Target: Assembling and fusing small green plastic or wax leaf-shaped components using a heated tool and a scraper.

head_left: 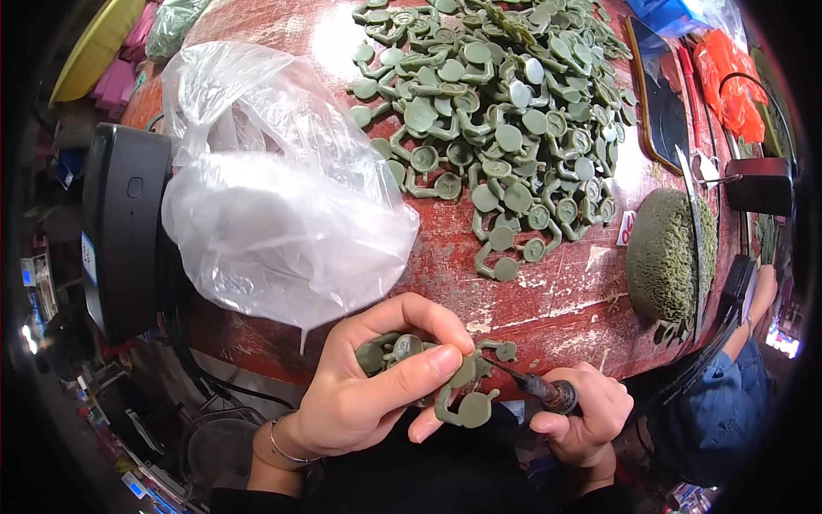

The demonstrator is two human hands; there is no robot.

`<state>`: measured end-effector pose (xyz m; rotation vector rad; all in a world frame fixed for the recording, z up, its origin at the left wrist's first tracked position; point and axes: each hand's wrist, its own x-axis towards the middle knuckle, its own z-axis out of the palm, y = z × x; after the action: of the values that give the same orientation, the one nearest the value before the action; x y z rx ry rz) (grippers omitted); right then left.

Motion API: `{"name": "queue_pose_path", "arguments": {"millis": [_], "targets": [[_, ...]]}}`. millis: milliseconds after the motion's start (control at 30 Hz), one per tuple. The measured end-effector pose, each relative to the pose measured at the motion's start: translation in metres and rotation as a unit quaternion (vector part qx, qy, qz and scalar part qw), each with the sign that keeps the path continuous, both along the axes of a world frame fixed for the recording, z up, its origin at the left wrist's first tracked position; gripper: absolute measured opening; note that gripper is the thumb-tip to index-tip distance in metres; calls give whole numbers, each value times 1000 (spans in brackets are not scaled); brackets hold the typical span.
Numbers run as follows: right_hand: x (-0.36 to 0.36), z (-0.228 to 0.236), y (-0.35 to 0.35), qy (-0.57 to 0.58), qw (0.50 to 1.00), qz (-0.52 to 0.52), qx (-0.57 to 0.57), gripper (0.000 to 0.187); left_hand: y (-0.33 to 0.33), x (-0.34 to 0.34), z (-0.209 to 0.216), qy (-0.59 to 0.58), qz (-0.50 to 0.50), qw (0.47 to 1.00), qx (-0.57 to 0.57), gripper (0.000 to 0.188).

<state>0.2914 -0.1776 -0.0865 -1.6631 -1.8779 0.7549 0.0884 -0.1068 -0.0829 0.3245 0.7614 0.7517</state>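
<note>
My left hand point(377, 385) is closed on several small green wax-like pieces, each with round discs on curved stems. One piece point(475, 409) sticks out below its thumb and forefinger, and others lie in the palm, partly hidden by the fingers. In my right hand point(591, 411) is a soldering-iron-like tool point(548, 392) with a dark, worn handle and a thin metal tip. That tip points left and is close to the piece pinched in my left hand; whether it touches cannot be made out. Both hands are at the near edge of the red table point(548, 317).
A large heap of green pieces point(514, 120) covers the table's far middle. Left of it lies a clear plastic bag point(291, 223) beside a black box point(128, 231). At right are a round green block point(664, 257) with a metal blade point(695, 231), a phone-like device point(658, 94) and another person's arm point(753, 308).
</note>
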Motion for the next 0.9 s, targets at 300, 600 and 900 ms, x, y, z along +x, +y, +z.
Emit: {"name": "queue_pose_path", "arguments": {"millis": [300, 600, 900], "targets": [[2, -4, -5, 23, 999, -26, 24, 52, 1, 1, 0, -10, -8, 1000, -6, 10], [1, -8, -10, 69, 996, -47, 19, 52, 0, 0, -1, -7, -4, 1000, -5, 9], [-2, 5, 7, 176, 971, -131, -98, 34, 1, 0, 3, 19, -18, 1000, -8, 26]]}}
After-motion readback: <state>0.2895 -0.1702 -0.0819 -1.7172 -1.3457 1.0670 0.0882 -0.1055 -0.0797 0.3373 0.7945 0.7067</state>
